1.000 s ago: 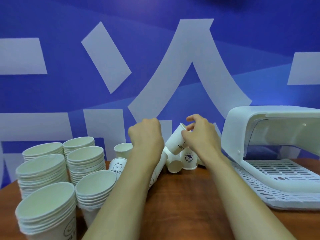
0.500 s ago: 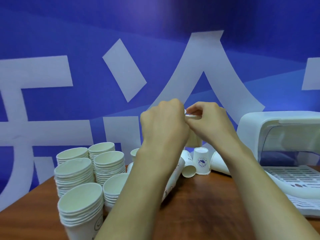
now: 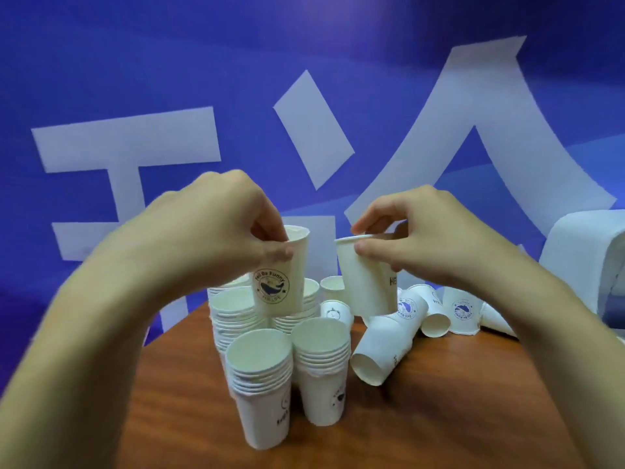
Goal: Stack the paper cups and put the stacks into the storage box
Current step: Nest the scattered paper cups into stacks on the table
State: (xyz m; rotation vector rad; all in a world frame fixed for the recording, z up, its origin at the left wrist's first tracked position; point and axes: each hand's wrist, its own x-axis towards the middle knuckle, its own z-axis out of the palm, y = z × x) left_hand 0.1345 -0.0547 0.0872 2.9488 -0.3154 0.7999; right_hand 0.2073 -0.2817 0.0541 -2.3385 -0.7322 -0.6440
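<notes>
Two paper cups met in mid-air above the table (image 3: 422,428), one in each hand. The left hand (image 3: 216,231) pinched the left cup (image 3: 282,275) at its rim, the thumb outside and the fingers (image 3: 267,228) curled over the lip. The right hand (image 3: 419,238) gripped the right cup (image 3: 365,279) near its top, the thumb on the wall and a fingertip over the rim.

Both cups stood mouth up, their long axes near vertical and the right one tilted a little. They hung side by side with a narrow gap between them, and the right rim sat slightly lower than the left. Nesting them looked to call for one cup to rise over the other's mouth and drop straight in.

The left cup bore a round whale badge ringed with words, "Funny" legible and the rest blurred. The right cup showed "HE" before the fingers hid the rest.

Upright stacks (image 3: 260,377) stood below the left hand and loose cups (image 3: 436,313) lay to the right. The white box (image 3: 585,262) sat at the far right, nearer the right hand. Large white characters crossed the blue wall (image 3: 169,62) behind, cut off by the frame.
</notes>
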